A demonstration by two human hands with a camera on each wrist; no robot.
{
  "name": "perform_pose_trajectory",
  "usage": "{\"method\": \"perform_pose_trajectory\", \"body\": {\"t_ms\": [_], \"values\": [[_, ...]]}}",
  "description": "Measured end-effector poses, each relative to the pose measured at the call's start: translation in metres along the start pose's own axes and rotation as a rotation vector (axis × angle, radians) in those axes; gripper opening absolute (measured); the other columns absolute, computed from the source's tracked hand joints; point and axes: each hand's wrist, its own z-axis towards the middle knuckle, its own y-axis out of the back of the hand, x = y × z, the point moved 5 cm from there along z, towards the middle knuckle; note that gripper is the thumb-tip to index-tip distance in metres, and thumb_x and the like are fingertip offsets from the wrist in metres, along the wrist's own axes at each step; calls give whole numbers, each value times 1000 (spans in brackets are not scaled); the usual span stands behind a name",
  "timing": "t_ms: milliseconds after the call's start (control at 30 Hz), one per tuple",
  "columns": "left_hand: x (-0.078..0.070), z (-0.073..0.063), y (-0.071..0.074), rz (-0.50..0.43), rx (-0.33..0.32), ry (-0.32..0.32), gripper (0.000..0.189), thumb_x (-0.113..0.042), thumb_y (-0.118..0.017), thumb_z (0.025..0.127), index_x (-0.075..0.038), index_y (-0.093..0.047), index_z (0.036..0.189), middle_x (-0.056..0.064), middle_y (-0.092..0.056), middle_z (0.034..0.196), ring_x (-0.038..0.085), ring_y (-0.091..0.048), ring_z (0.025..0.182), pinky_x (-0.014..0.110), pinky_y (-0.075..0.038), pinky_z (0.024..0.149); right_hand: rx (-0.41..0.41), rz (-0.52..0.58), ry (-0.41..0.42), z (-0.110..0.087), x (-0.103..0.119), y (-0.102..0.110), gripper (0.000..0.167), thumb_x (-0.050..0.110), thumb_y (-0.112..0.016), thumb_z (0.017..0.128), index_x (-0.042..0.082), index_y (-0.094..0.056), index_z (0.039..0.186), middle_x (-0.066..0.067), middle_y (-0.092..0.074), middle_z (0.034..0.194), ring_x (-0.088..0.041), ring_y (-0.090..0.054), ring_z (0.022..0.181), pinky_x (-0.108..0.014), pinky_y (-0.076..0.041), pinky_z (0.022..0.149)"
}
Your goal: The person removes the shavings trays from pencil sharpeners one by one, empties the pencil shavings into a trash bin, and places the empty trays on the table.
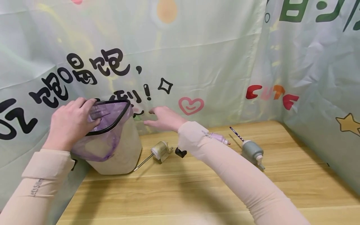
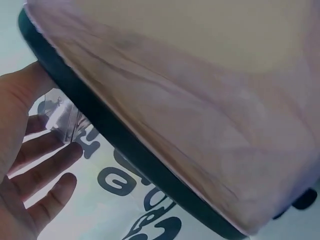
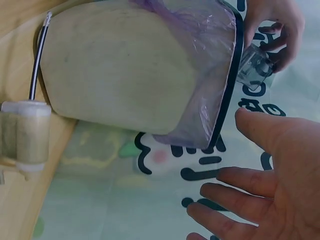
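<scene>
A whitish bin (image 1: 118, 156), lined with a translucent purple bag (image 1: 97, 148) under a black rim (image 1: 119, 120), stands at the left of the table. Over its rim reaches my left hand (image 1: 70, 120). Its fingers hold a small clear plastic container (image 3: 254, 67), seen best in the right wrist view; whether anything is inside it I cannot tell. My right hand (image 1: 166, 118) hovers right of the bin with fingers spread, holding nothing. Below it on the table lies a beige crank pencil sharpener (image 1: 161, 150) with a dark pencil (image 1: 144, 162) in it.
Behind my right forearm lies a purple sharpener (image 1: 218, 137), partly hidden. Farther right is a grey sharpener (image 1: 252, 151) with a striped pencil (image 1: 237, 133). A small black heart-shaped piece (image 1: 181, 152) sits by my right sleeve. Printed cloth (image 1: 219, 62) walls the table's back and sides.
</scene>
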Motion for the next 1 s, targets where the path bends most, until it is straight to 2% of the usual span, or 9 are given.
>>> {"method": "perform_pose_trajectory", "body": {"t_ms": [233, 367, 533, 700, 1000], "values": [[-7, 8, 2, -43, 3, 69, 68, -23, -94, 75, -1, -66, 132, 26, -70, 115, 51, -69, 83, 68, -55, 63, -7, -18, -7, -12, -14, 9, 68, 44, -65, 107, 4, -49, 159, -10, -55, 162, -28, -50, 154, -41, -41, 128], [-12, 11, 0, -93, 20, 118, 66, -25, -92, 79, -3, -66, 135, 24, -70, 116, 47, -70, 91, 69, -55, 66, -15, -25, -27, -19, -24, 13, 66, 43, -66, 107, 5, -50, 159, -10, -56, 162, -26, -50, 153, -41, -41, 128], [-19, 14, -3, -143, 26, 148, 64, -27, -90, 82, -3, -66, 137, 22, -70, 119, 45, -70, 100, 69, -55, 70, -13, -3, -36, -25, -38, 15, 65, 40, -67, 107, 4, -50, 158, -12, -55, 162, -27, -50, 153, -42, -41, 129], [-31, 18, -6, -158, 21, 140, 64, -27, -88, 84, -2, -65, 137, 23, -70, 120, 46, -70, 103, 71, -54, 73, -22, 10, -43, -32, -52, 20, 65, 40, -68, 106, 4, -51, 158, -12, -57, 161, -28, -53, 151, -44, -42, 128], [-51, 23, -13, -191, -31, 80, 61, -24, -88, 82, 2, -66, 131, 23, -71, 114, 46, -71, 93, 66, -57, 70, -55, 42, -70, -49, -78, 32, 65, 40, -68, 106, 4, -52, 157, -15, -56, 160, -33, -56, 147, -48, -45, 125]]}}
